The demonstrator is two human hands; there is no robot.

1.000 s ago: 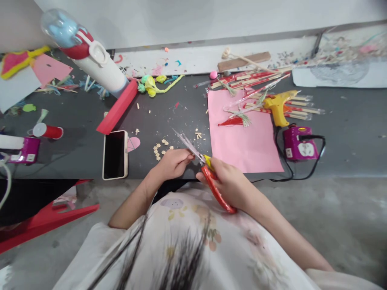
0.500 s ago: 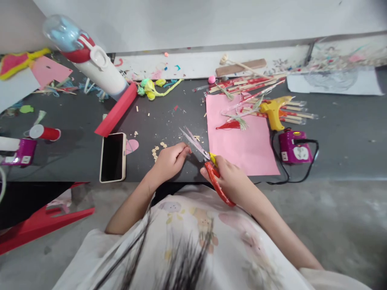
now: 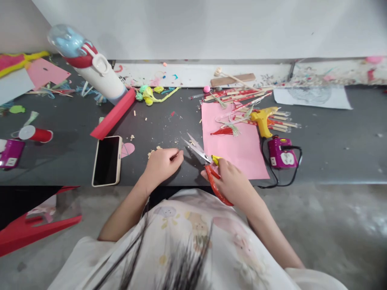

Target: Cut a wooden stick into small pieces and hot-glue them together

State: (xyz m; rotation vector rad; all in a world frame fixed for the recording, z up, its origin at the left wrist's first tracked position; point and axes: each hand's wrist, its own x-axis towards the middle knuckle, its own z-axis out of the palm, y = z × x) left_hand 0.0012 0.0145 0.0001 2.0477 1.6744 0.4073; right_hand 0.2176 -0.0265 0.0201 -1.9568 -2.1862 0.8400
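My right hand (image 3: 230,182) grips red-handled scissors (image 3: 208,167), with the blades spread and pointing left toward my left hand. My left hand (image 3: 162,163) rests on the dark table (image 3: 72,157) with its fingers pinched on a small thin piece that I cannot make out. Small pale cut bits (image 3: 152,152) lie just beyond that hand. A pink paper sheet (image 3: 238,145) lies to the right of the scissors.
A phone (image 3: 107,160) lies left of my left hand, next to a pink heart cutout (image 3: 128,149). A yellow glue gun (image 3: 262,120), a purple plug block (image 3: 280,152) and red sticks (image 3: 238,94) sit at the right. A white bottle (image 3: 90,66) and a red strip (image 3: 113,114) lie behind.
The scissor blades have opened wider and moved away from my left hand's fingertips. The view has shifted so the table sits a little lower and further left.
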